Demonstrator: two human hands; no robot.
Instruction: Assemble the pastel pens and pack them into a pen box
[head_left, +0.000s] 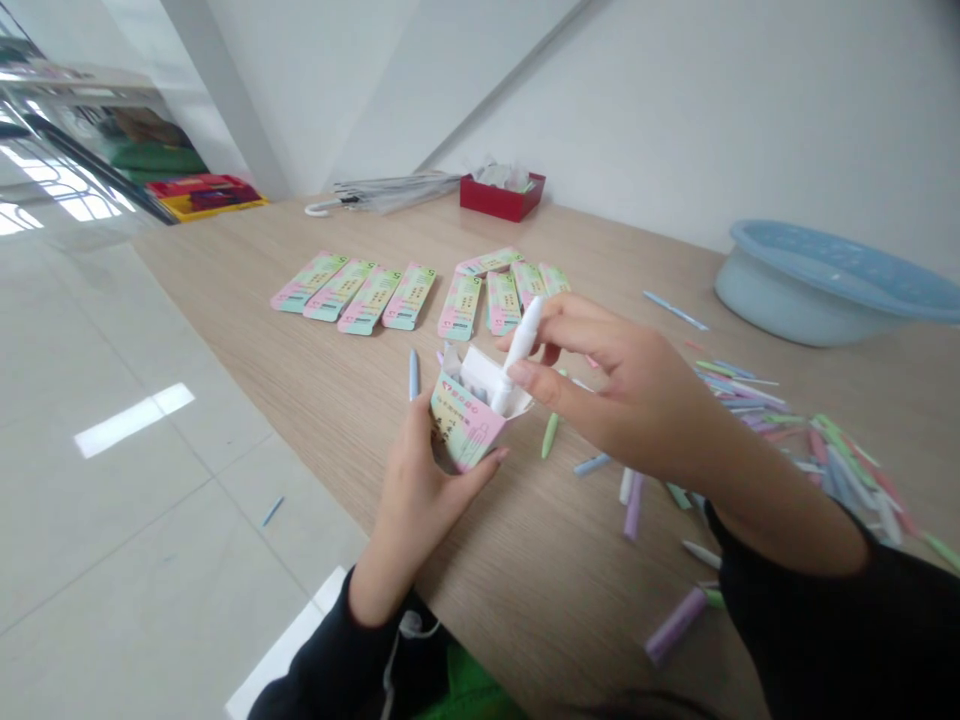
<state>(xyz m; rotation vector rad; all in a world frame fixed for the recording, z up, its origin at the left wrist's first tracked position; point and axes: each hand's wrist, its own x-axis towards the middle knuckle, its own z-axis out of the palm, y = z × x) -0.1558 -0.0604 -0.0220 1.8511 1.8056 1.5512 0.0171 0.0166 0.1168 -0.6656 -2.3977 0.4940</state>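
Note:
My left hand point(424, 490) grips a small pink and green printed carton point(469, 425), tilted, with its top flaps open. Inside the carton, several pale objects show near the flap. Between the thumb and fingers of my right hand point(600, 360) is a white capped pen point(523, 345), its lower end at the carton's mouth. Under and around my right forearm lie loose pastel pens, among them a green pen point(551, 432) and a purple pen point(634, 508). A blue pen point(414, 374) lies just behind the carton.
Flat printed cartons point(370, 300) lie in a row across the wooden table point(300, 370). Behind them are a folded clear umbrella point(397, 192) and a red box point(501, 197). A blue basin point(810, 290) stands at right, near a pile of pens point(855, 470). One blue pen point(273, 511) is on the floor.

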